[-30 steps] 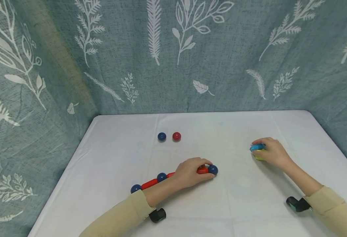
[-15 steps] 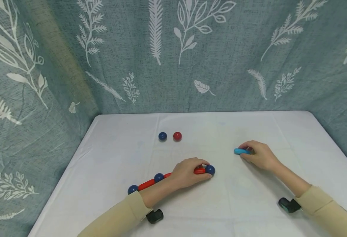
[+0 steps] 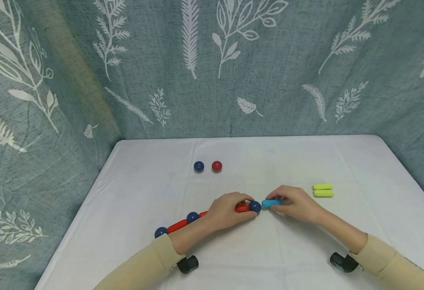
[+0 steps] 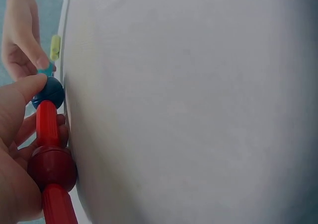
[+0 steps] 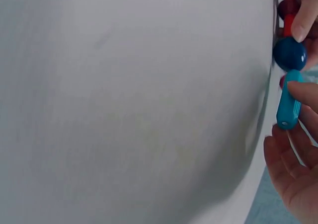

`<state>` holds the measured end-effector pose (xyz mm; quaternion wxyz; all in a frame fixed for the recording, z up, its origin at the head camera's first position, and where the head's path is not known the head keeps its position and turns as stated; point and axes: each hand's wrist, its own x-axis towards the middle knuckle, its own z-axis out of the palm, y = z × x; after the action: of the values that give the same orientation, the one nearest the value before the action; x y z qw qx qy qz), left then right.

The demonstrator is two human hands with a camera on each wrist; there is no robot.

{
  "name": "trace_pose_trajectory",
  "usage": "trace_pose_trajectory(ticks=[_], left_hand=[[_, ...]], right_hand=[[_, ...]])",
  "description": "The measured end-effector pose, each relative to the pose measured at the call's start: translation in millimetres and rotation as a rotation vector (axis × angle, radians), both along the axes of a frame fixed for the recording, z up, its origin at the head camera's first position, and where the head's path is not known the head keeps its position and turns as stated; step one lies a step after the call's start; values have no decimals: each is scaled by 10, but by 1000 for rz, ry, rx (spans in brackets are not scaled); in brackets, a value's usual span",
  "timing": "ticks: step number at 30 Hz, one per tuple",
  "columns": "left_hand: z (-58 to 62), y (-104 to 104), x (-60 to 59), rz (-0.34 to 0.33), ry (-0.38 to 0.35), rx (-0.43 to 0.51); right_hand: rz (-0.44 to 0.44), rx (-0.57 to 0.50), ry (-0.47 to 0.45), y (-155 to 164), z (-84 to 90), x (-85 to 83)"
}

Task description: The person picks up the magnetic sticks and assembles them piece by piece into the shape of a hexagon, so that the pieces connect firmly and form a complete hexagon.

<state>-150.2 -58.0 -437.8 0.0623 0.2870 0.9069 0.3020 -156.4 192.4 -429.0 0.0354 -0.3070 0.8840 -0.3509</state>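
Note:
My left hand (image 3: pixel 230 209) pinches the dark blue ball (image 3: pixel 255 207) at the right end of a chain of red rods (image 3: pixel 177 226) and balls. Under that palm, a dark red ball (image 4: pixel 52 168) joins two of the red rods, as the left wrist view shows. Between thumb and fingers, my right hand (image 3: pixel 298 204) holds a light blue rod (image 3: pixel 271 204). Its near end points at the dark blue ball and lies right beside it; whether they touch I cannot tell. Part of the chain is hidden behind the left hand and forearm in the head view.
Two yellow-green rods (image 3: pixel 322 190) lie side by side toward the right of the white-covered table (image 3: pixel 154 173). A loose blue ball (image 3: pixel 199 166) and a loose red ball (image 3: pixel 217 166) sit farther back. A patterned curtain (image 3: pixel 197 108) hangs behind.
My right hand has carried the light blue rod leftward from beside the yellow-green rods to the chain's end, uncovering them. The left hand and chain have shifted slightly left.

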Motion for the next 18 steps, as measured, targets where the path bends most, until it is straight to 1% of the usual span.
trace_pose_trajectory(ticks=[3,7,13,16,18], left_hand=[[-3,-10,1,2,2,6],[-2,-28,7,2,12,3],[29,-13,25,-1,76,-24],[44,20,36,-6,109,-24],[34,29,37,-12,109,-11]], right_hand=[[24,-11,-9,-44,12,19],[33,-26,-24,-74,9,30],[43,-57,-52,-135,-6,37],[58,-85,-93,-189,-27,24],[71,-96,-123,-222,-38,14]])
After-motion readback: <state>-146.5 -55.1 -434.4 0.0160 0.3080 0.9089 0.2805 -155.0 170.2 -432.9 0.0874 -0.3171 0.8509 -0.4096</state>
